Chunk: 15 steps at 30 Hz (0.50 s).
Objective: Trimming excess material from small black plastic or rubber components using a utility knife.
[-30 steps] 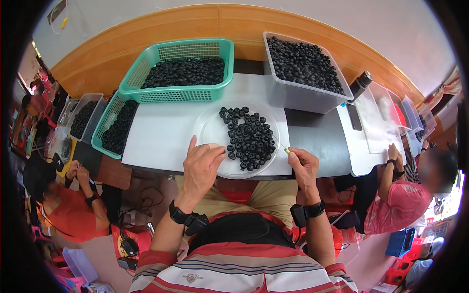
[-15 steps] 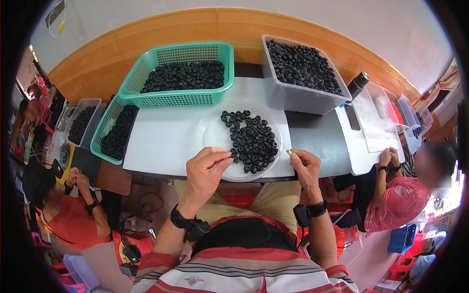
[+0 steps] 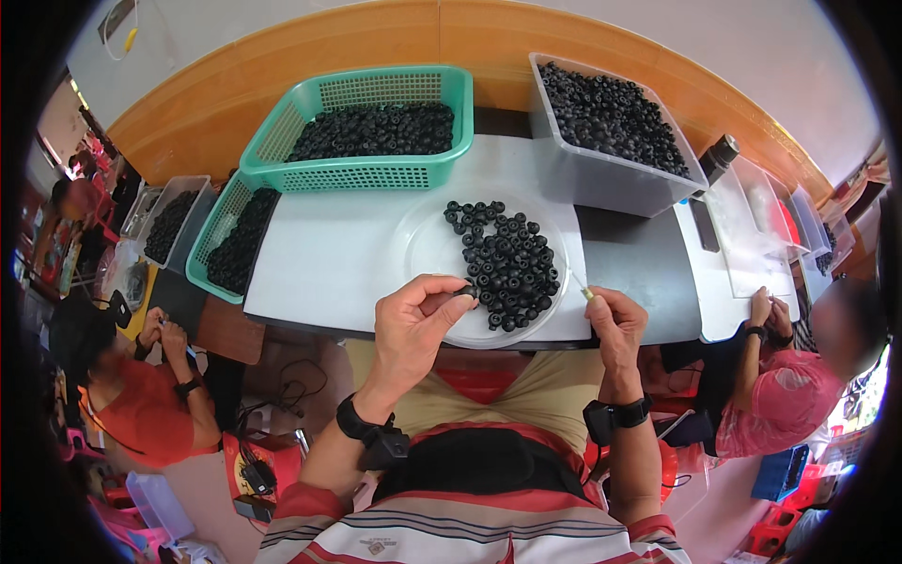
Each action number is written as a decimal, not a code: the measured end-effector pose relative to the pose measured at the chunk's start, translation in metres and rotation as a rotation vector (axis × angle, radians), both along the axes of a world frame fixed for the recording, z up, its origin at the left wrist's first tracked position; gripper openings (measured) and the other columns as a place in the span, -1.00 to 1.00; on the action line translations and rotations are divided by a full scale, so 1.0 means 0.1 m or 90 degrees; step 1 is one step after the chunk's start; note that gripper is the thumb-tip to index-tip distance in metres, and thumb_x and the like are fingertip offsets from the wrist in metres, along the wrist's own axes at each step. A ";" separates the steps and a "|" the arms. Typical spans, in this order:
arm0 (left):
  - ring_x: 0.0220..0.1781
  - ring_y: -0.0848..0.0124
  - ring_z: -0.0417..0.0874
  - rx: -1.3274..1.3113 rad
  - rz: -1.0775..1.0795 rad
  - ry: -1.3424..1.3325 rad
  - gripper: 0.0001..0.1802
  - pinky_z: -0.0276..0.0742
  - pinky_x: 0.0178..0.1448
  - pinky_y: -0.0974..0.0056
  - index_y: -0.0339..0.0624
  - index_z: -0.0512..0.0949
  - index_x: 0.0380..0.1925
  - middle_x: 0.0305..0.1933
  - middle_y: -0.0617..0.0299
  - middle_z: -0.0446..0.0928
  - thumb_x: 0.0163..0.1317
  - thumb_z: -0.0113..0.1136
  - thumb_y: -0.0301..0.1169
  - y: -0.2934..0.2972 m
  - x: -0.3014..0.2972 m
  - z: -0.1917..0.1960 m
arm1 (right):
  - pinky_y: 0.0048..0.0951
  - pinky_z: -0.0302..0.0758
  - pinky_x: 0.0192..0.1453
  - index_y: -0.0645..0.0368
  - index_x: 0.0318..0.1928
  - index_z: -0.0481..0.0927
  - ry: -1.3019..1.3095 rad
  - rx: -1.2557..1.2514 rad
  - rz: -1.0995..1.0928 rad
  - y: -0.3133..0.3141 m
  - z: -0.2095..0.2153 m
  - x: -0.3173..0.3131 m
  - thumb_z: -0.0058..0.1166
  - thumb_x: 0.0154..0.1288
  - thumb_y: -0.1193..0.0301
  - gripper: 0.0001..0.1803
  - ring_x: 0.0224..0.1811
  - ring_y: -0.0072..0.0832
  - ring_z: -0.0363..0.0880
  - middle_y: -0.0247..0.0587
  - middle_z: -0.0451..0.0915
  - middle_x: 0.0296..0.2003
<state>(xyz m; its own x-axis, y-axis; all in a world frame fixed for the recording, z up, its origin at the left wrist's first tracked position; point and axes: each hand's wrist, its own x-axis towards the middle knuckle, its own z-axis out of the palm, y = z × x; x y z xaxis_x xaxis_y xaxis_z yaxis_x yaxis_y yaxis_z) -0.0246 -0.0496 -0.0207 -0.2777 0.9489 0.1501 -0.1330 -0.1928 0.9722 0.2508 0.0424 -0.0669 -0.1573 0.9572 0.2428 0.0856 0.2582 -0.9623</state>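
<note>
A clear round plate (image 3: pixel 421 246) carries a heap of small round black parts with holes (image 3: pixel 512 263), like beads or rubber grommets. At its near left edge my left hand (image 3: pixel 411 320) pinches one black part (image 3: pixel 467 292) between thumb and forefinger. My right hand (image 3: pixel 620 329) is at the plate's right side, fingers closed round the yellow-green handle of a thin pick-like tool (image 3: pixel 587 293). The tool's slender tip points up and left over the plate's right rim, apart from the heap.
Behind the plate stand a green basket (image 3: pixel 366 176) and a grey bin (image 3: pixel 615 179), both full of black parts. A smaller green basket (image 3: pixel 209 246) sits left. People work at both sides, near a dark bottle (image 3: pixel 719 158). White sheeting (image 3: pixel 319 254) covers the table.
My left hand now shows a black part in its pinch, lifted slightly from the heap. The tool tip has drawn back from the parts toward the plate's right rim. The whole view has shifted.
</note>
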 end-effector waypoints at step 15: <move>-0.05 0.30 0.72 -0.022 -0.161 -0.435 -0.77 0.71 0.14 0.13 -0.24 0.53 0.00 -0.18 0.11 0.66 0.37 0.18 -0.48 0.07 0.11 0.03 | -0.54 0.51 -0.30 0.28 -0.07 0.67 0.015 0.281 0.159 -0.32 0.48 -0.62 0.29 0.21 0.59 -0.75 -0.41 -0.49 0.64 -0.11 0.71 -0.35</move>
